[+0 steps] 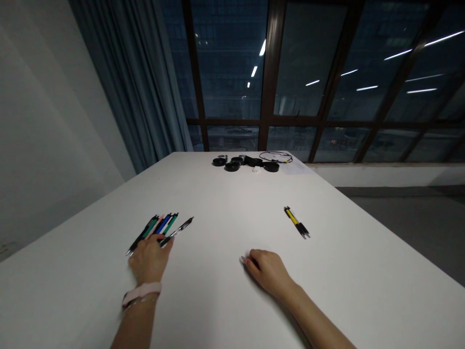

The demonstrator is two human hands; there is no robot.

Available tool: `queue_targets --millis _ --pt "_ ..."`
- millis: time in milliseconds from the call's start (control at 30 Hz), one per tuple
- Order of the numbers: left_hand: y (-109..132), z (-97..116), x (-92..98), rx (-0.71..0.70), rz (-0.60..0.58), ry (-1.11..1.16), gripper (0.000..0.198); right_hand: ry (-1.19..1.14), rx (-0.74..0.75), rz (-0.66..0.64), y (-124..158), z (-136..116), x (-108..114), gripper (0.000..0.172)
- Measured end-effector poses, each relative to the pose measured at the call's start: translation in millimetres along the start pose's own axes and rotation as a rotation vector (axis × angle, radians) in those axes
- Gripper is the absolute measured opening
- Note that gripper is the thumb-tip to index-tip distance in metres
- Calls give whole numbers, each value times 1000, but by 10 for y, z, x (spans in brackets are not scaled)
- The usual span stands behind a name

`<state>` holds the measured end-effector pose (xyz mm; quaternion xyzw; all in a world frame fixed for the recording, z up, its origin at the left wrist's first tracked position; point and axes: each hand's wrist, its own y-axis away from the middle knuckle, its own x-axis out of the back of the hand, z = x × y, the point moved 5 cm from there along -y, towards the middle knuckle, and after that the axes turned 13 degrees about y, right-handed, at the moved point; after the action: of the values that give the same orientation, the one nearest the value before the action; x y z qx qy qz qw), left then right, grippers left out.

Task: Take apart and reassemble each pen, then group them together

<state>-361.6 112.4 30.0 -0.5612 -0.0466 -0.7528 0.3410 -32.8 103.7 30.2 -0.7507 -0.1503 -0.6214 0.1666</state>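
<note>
My left hand, with a pink band and a bracelet at the wrist, is at the near end of a row of pens. Green, pink, blue, white and black barrels lie side by side there, their lower ends partly covered by my fingers. Between thumb and fingers I pinch a black-and-clear pen, which slants away to the right of the row. My right hand rests on the table with its fingers curled in, and no object shows in it. Beyond it to the right, a yellow-and-black pen lies against a darker pen.
Several black round rolls lie at the far end of the white table. A coiled black cable and a sheet of paper are beside them. A wall and curtain flank the left side; windows rise behind.
</note>
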Motion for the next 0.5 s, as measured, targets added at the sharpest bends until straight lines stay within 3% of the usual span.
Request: queue_targets --millis 233,500 --pt "5 133 33 -121 -69 34 39 9 12 5 5 -26 13 33" --pt "346 750 81 -380 -109 247 33 13 7 8 6 -16 20 33"
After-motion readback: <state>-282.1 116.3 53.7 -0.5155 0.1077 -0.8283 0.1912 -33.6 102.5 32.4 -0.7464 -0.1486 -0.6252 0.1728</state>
